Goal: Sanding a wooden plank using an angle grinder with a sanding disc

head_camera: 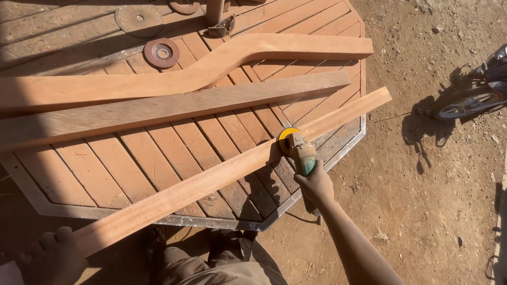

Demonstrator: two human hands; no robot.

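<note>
While the right hand [316,184] grips a green grinder [299,150], the left hand [53,256] clasps the long reddish plank [211,182].

A long plank [211,182] lies diagonally across the table [121,169], its near end off the table's near edge under the left hand [53,256], its far end past the right edge. The grinder [297,150], in the right hand [316,184], sits against the plank's right side. Behind the plank lies a straight board [174,108]; behind that, a curved board [211,66]. Three discs [161,53] lie at the far side. A motorcycle [475,95] stands on the ground, well right.
</note>
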